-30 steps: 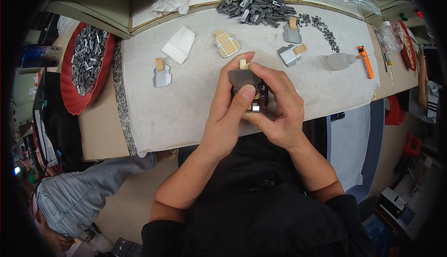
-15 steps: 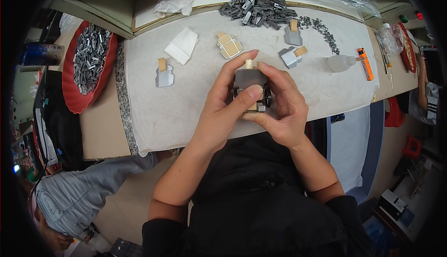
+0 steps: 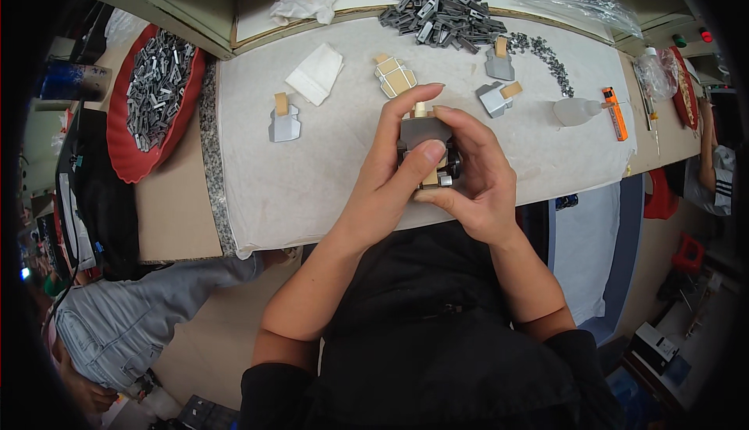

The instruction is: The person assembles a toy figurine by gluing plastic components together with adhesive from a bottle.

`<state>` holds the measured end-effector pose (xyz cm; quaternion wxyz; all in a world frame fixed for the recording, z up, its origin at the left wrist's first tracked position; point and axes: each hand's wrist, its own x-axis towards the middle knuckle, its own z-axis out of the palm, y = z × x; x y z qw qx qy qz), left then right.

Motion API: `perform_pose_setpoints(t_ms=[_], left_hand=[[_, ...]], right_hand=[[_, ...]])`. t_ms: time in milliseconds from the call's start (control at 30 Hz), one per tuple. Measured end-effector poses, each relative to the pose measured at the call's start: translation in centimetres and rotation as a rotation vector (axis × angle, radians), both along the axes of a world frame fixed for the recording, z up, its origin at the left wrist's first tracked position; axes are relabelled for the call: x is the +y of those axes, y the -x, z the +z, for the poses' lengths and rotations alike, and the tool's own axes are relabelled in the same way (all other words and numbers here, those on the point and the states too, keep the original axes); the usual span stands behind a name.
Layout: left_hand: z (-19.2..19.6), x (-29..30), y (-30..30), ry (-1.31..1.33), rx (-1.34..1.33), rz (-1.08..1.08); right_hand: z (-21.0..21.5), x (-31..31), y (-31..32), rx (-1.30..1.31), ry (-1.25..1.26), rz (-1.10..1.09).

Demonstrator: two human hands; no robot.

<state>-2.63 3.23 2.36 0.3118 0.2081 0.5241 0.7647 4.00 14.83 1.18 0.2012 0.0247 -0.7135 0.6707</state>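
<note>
A small grey block (image 3: 425, 135) with a tan stub on top sits between both hands, held up just above the desk's (image 3: 328, 173) near edge, in front of the person's chest. The left hand (image 3: 390, 173) wraps it from the left, thumb pressed across its front face and fingers reaching over the top. The right hand (image 3: 476, 180) cups it from the right and beneath, fingers curled round.

The desk is covered by a pale sheet. On it lie four more grey pieces with tan tabs: one to the left (image 3: 283, 122), one beyond the hands (image 3: 395, 77), two to the right (image 3: 499, 96). A folded white cloth (image 3: 315, 74) lies near the left one. At the far edge is a heap of grey metal parts (image 3: 441, 1), with a scatter of small bits (image 3: 546, 56) trailing right. A clear bottle (image 3: 576, 110) and an orange tool (image 3: 614, 113) lie further right. A red tray (image 3: 125, 157) of grey parts sits off the left end. Someone in jeans (image 3: 133, 321) stands at lower left; another person's arm (image 3: 706, 157) shows at far right.

The lower half of the block is hidden behind the thumb and fingers, so its shape there cannot be made out.

Compared with a second ago, the left thumb has moved across the block's front, and the block sits much where it was.
</note>
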Motion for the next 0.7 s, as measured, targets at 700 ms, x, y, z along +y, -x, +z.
perform_pose_setpoints(t_ms=[700], left_hand=[[-0.21, -0.22, -0.14, 0.005, -0.013, -0.001]], right_hand=[[0.03, 0.16, -0.41, -0.056, -0.029, 0.065]])
